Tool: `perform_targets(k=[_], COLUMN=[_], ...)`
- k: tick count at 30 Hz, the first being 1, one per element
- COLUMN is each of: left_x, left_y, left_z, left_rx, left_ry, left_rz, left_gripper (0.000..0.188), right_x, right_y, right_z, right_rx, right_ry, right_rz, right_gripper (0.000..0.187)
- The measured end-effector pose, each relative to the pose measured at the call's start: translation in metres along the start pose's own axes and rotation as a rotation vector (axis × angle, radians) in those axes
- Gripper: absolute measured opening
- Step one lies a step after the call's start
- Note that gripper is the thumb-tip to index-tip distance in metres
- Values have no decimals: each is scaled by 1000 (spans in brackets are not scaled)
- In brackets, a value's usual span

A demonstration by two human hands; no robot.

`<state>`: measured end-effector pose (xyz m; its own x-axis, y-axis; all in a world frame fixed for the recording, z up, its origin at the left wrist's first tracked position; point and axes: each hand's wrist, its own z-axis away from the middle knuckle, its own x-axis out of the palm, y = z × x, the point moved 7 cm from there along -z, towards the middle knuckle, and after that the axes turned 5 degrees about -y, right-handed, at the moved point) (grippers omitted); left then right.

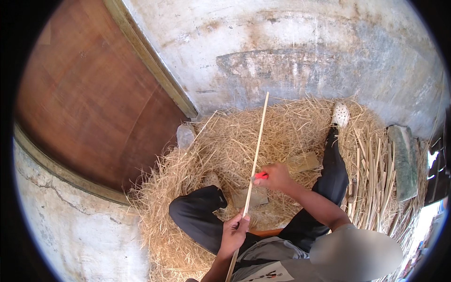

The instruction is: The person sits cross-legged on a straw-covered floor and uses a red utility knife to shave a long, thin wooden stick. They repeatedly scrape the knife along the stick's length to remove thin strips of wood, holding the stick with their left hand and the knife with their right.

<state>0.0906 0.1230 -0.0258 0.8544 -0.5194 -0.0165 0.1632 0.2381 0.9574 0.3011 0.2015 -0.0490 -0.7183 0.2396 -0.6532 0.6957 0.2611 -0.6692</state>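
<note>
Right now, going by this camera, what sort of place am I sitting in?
Probably a makeshift work spot beside a building: straw-like shavings cover the ground, a stained wall stands ahead, and long thin strips lie at right.

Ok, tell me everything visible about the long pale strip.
The strip is long, narrow, straight and pale yellow, like bamboo or wood. It slants over the straw, far end rightward, near end cut by the frame. The left hand grips its lower part; the right hand holds a red tool against or close to it.

Both hands (235, 233) (278, 176) in closed grips, right arm (315, 202) farther forward.
</note>
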Motion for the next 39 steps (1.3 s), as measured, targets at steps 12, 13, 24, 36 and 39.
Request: perform_targets(k=[12, 13, 24, 36, 39], left_x=[10, 13, 4, 14, 15], left_y=[-13, -10, 24, 15, 10], left_z=[10, 13, 32, 43, 46], left_rx=[13, 5, 123, 184, 163], left_ry=[-37, -39, 91, -4, -39], left_rz=[-186, -153, -604, -647, -603], left_gripper=[36, 36, 34, 37, 37], right_x=[-11, -20, -7, -49, -72], right_y=[75, 91, 41, 124, 144], right_z=[-25, -29, -16, -41, -55], right_rx=[361, 361, 114, 343, 479], right_ry=[79, 88, -25, 150, 145], right_rz=[135, 174, 222, 292, 316], right_gripper=[72, 72, 69, 76, 79])
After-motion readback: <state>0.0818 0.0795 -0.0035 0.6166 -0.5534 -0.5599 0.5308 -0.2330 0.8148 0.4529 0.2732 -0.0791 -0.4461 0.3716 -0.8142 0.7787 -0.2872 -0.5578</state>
